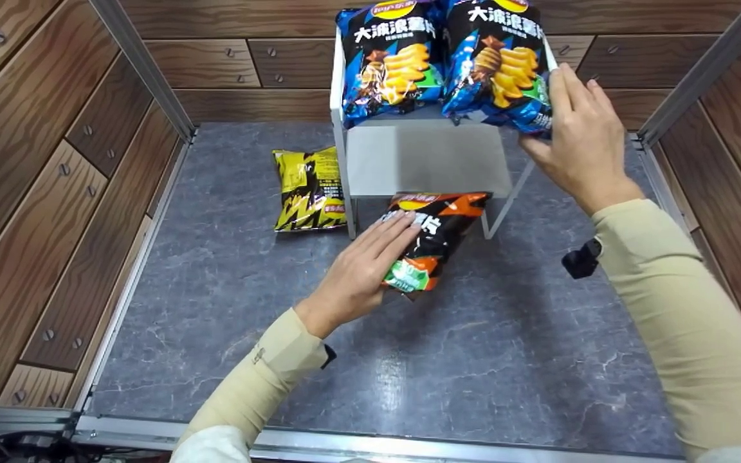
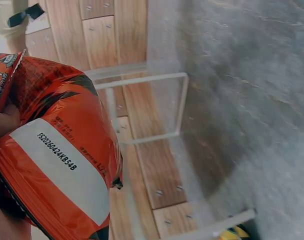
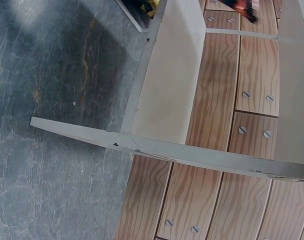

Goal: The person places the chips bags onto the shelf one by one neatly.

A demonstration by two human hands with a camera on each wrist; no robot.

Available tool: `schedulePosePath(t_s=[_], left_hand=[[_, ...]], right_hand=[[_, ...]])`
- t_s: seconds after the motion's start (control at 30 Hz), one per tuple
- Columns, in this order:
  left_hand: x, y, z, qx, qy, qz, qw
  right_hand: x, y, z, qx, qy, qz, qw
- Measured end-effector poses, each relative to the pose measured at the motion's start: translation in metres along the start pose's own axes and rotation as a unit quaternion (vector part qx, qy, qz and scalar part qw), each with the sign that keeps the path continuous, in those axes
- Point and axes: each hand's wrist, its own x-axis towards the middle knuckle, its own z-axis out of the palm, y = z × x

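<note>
My left hand [image 1: 361, 267] grips a black-and-orange bag of chips [image 1: 442, 241], its fingers across the front. In the left wrist view, the thumb rests against the bag's orange back [image 2: 57, 125], which has a white label. Two blue bags of chips lean side by side on the top tier of a white rack, the left one [image 1: 390, 64] and the right one [image 1: 493, 61]. My right hand [image 1: 583, 135] touches the outer side of the right blue bag, fingers straight along the rack's edge, thumb near the bag's lower corner.
The white rack [image 1: 370, 161] has a lower shelf [image 3: 167, 85] under the blue bags. On the grey marbled floor [image 1: 229, 308], a yellow-and-black bag of chips [image 1: 309, 190] lies left of the rack. Wood-patterned walls [image 1: 74, 173] with metal posts enclose the space.
</note>
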Motion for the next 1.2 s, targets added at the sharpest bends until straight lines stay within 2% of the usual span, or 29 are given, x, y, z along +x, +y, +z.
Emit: schedulePosePath(t_s=[0.17,0.3,0.57,0.77,0.9,1.2], left_hand=[[0.016,0.0,-0.004,0.018,0.008,0.0,0.9998],[0.026,-0.007,0.002,0.054,-0.012,-0.013,0.9984],[0.051,-0.022,0.027,0.087,-0.081,-0.09,0.9889],[0.072,-0.024,0.043,0.094,-0.13,-0.136,0.9776],[0.08,-0.023,0.053,0.106,-0.13,-0.144,0.9752],[0.1,-0.024,0.074,0.136,-0.1,-0.121,0.9782]], right_hand=[[0.0,-0.001,0.0,0.005,0.005,0.001,1.0],[0.0,-0.001,0.0,0.006,0.001,0.004,1.0],[0.0,-0.001,0.0,0.003,0.003,0.004,1.0],[0.0,-0.001,0.0,0.002,-0.003,0.004,1.0],[0.0,-0.001,0.0,0.003,-0.006,0.007,1.0],[-0.001,-0.002,-0.001,0.001,-0.012,0.01,0.9999]])
